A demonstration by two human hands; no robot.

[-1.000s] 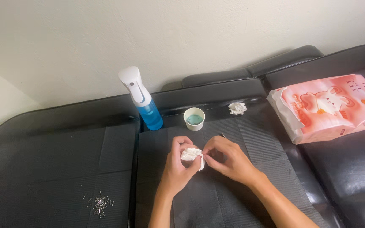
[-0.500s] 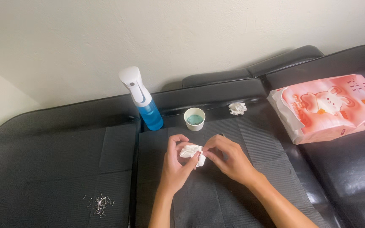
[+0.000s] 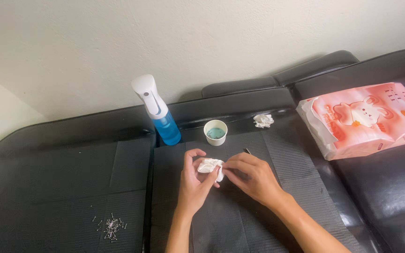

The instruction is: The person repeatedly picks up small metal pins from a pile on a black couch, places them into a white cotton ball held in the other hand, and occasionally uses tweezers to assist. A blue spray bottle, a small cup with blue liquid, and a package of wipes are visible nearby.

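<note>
**Working a small white wad between both hands**

Holding a small crumpled white wad (image 3: 210, 165) between us, we have our left hand (image 3: 194, 180) pinched on it from below and our right hand (image 3: 251, 178) closed on its right edge with the fingertips. Both grips are narrow, thumb and fingers pressed on the wad. A thin dark tip (image 3: 248, 151) pokes out just behind the right hand; we cannot tell whether the hand holds it or it simply lies on the mat.

We place everything else by the paper cup (image 3: 215, 132), which stands upright with blue-green liquid in it. The wad sits just in front of the cup, raised slightly above the dark ribbed mat (image 3: 221, 220).

As for progress, we judge the work to be mid-way: one used-looking crumpled tissue (image 3: 263, 120) already lies to the right of the cup, slightly behind it, while a scatter of small metal pins (image 3: 110, 228) waits well to the left and in front of the cup, untouched.

Just left of the cup stands a spray bottle (image 3: 161, 115) with a white head and blue liquid. Well to the right lies a pink tissue pack (image 3: 366, 119) on the black padded seat (image 3: 62, 154).

Nothing blocks the hands; the cup is near enough to be knocked.
</note>
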